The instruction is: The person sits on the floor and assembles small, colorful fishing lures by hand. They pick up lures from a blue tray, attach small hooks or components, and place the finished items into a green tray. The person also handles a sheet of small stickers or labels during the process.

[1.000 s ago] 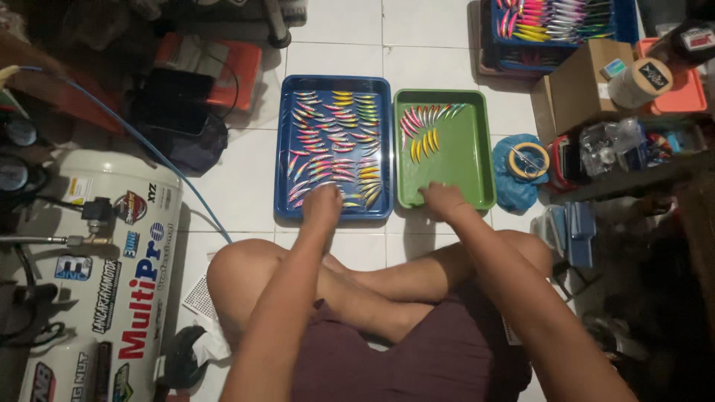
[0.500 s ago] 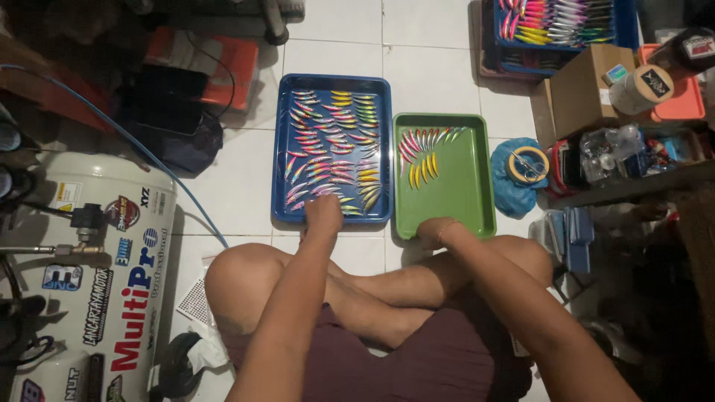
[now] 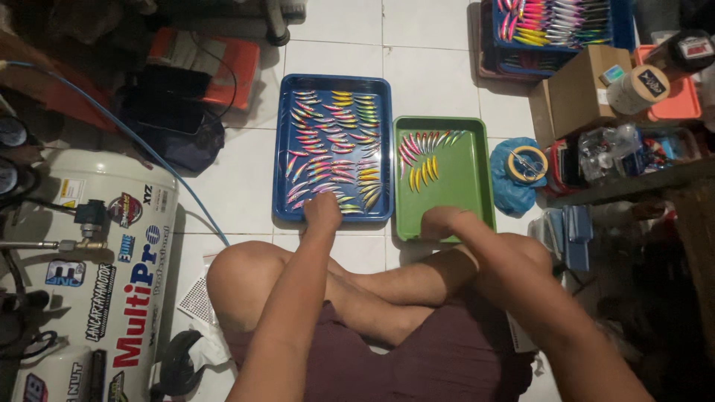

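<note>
— What are the hands doing?

— I see my left hand down at the near edge of the blue tray, fingers curled in on the closest row of small coloured fish-shaped lures. From this angle I cannot tell whether it pinches one or only rests on them. My right hand sits at the near end of the green tray, knuckles up and fingers bent under. It looks loosely closed, but whether it holds anything I cannot tell.

— Where are the lures?

— Most fill the blue tray in rough rows, edge to edge. A smaller fan of pink and yellow lures lies at the far end of the green tray, well apart from my right hand; the green floor between is bare.

— How tight is it around the trays?

— The two trays stand side by side on the white tile floor, their long edges just beside each other. My crossed legs close off the near side. To the left there is open tile up to a blue hose and the white compressor tank. To the right a blue bag with a tape roll sits just beside the green tray, with a cardboard box and clutter beyond. Past the trays there is open tile, then another blue crate of lures.
</note>
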